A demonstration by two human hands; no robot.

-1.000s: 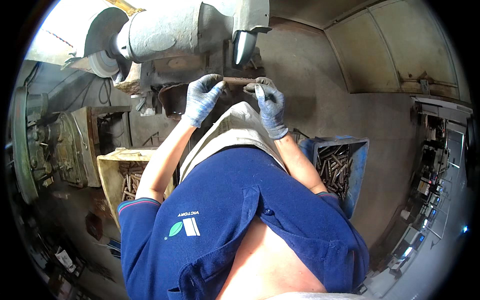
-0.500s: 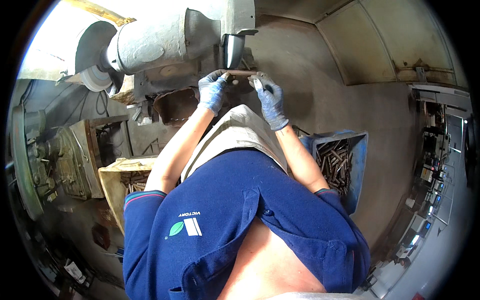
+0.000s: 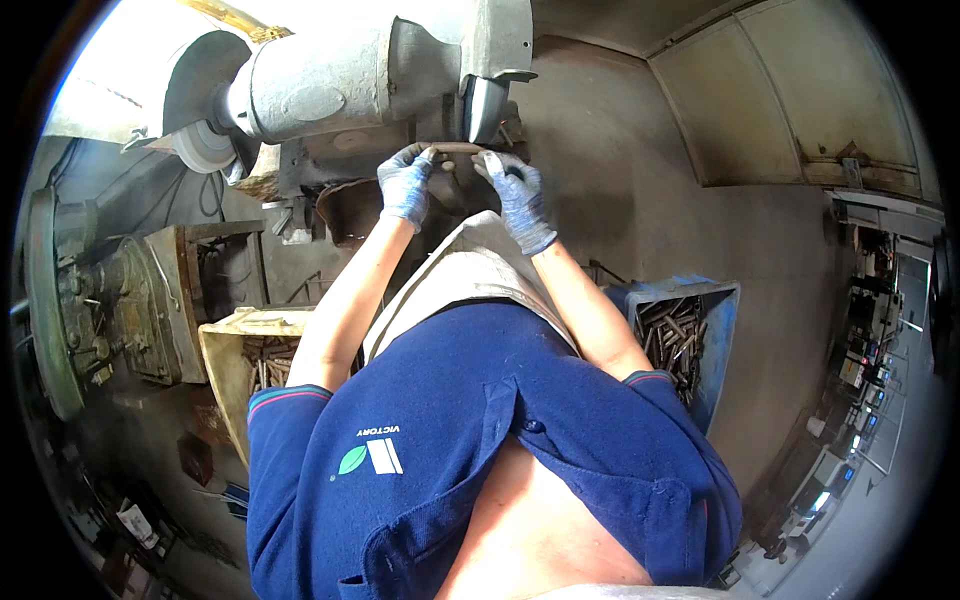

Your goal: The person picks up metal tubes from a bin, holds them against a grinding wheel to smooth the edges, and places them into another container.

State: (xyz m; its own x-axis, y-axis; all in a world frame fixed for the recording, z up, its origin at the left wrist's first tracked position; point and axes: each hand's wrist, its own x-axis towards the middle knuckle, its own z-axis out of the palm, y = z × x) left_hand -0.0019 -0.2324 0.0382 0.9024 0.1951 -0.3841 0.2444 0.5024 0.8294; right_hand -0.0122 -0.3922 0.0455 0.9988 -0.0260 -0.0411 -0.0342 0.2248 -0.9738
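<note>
A short brownish metal bar [image 3: 457,148] spans the gap between my gloved hands, just beneath the right-hand wheel [image 3: 486,108] of a big grey grinding machine [image 3: 315,95]. My left hand [image 3: 405,187] pinches the bar's left end. The other end is gripped by my right hand [image 3: 517,203], fingers closed, almost straight under the wheel. Whether bar and wheel touch cannot be made out. Both hands wear blue-and-grey work gloves.
Left of me stands a pale yellow bin [image 3: 222,345] with metal pieces inside; on my right, a blue bin [image 3: 722,350] holds similar ones. A white wheel [image 3: 205,150] sits at the machine's left end. A greenish machine [image 3: 125,310] is at far left.
Both hands and the bar have shifted left relative to the wheel, so the wheel now stands over the bar's right end. The whole view has moved slightly. Both hands keep their hold.
</note>
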